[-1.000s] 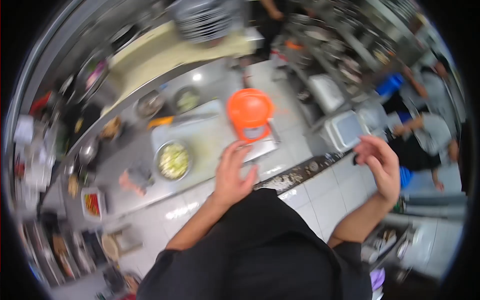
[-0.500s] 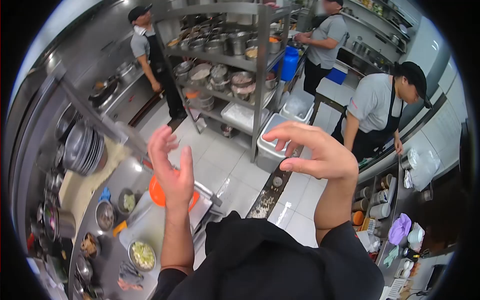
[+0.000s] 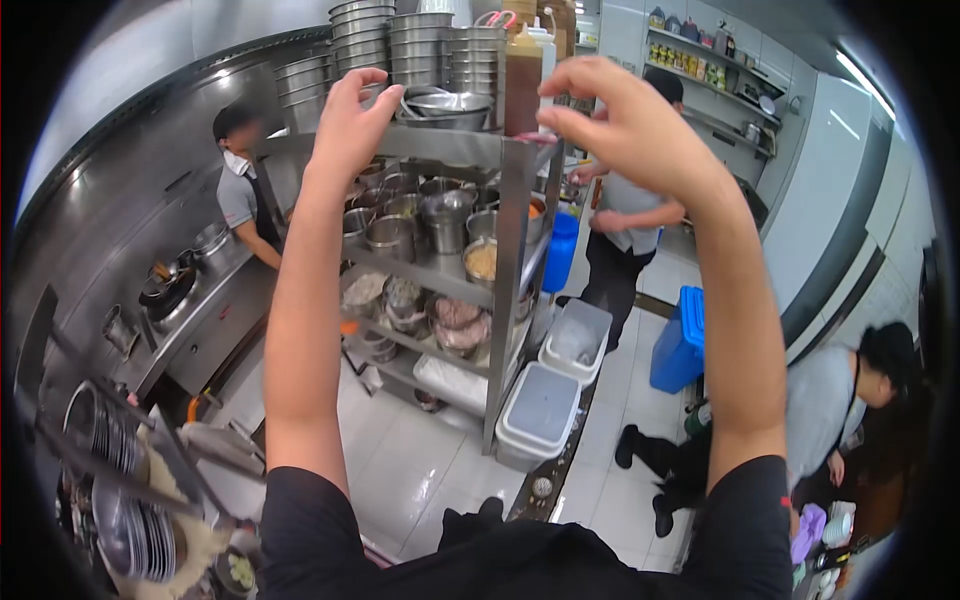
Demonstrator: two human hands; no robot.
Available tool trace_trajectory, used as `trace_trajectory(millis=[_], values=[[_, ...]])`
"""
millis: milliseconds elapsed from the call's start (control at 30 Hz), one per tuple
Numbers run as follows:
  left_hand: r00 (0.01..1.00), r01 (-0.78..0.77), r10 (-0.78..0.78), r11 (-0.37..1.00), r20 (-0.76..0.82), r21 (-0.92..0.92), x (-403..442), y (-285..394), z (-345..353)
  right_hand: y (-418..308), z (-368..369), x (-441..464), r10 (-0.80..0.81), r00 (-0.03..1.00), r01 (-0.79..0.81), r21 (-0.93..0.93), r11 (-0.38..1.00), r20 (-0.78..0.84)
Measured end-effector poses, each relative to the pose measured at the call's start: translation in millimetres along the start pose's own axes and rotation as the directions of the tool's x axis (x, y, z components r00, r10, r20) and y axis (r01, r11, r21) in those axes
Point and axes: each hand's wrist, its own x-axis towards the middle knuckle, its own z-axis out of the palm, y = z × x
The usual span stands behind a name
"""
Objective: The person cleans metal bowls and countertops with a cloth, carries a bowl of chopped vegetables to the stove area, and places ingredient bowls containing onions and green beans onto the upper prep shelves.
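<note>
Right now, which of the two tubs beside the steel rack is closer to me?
The near tub, lower in view under a flat grey lid; the far tub sits beyond it, towards the blue drum.

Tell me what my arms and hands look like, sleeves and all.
Your left hand and right hand are bare, with no gloves, rings or watch that I can see. The left sleeve and right sleeve are black and short. A small red mark shows at the right sleeve's outer edge.
</note>
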Motion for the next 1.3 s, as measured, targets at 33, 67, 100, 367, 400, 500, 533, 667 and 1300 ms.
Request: trace_trajectory(millis=[33, 67, 100, 367, 400, 500, 533, 667, 1300], values=[[0.999, 0.036, -0.037, 0.998, 0.029, 0.045, 28.4, -27.0, 15.0, 24.3, 9.7, 34.5, -0.028, 1.0, 0.029, -0.103, 0.994, 0.009], [0.996, 0.071, -0.076, 0.989, 0.034, 0.127, 59.6, -56.2, 32.0, 44.9, 18.8, 66.6, -0.048, 0.998, 0.055, -0.204, 0.977, 0.04], [0.992, 0.11, -0.12, 0.972, 0.034, 0.207, 90.1, -85.8, 48.8, 57.9, 27.8, 94.1, 0.003, 0.995, 0.02, -0.222, 0.975, 0.1], [0.72, 0.263, -0.511, 0.827, 0.47, 0.496, 169.8, -134.4, 106.4, 108.0, 90.1, 195.4, 0.044, 0.965, 0.088, -0.478, 0.874, 0.257], [0.69, 0.229, -0.499, 0.838, 0.524, 0.496, 170.9, -139.4, 110.1, 110.7, 91.2, 198.2, 0.069, 0.959, 0.067, -0.456, 0.888, 0.274], [0.619, 0.256, -0.486, 0.867, 0.617, 0.427, 165.0, -153.9, 111.6, 136.2, 99.8, 212.8, -0.031, 0.964, 0.147, -0.436, 0.888, 0.263], [0.613, 0.22, -0.477, 0.869, 0.63, 0.444, 164.1, -158.0, 109.8, 142.8, 101.8, 213.9, -0.034, 0.966, 0.149, -0.444, 0.884, 0.258], [0.553, 0.145, -0.568, 0.786, 0.609, 0.601, 165.5, -137.4, 93.0, 164.0, 105.6, 226.9, -0.035, 0.984, 0.123, -0.522, 0.844, 0.176], [0.77, -0.093, -0.041, 0.98, 0.637, 0.175, 251.3, -110.7, 200.5, 248.7, 208.3, 344.3, 0.331, 0.943, -0.278, -0.487, 0.828, 0.024]])
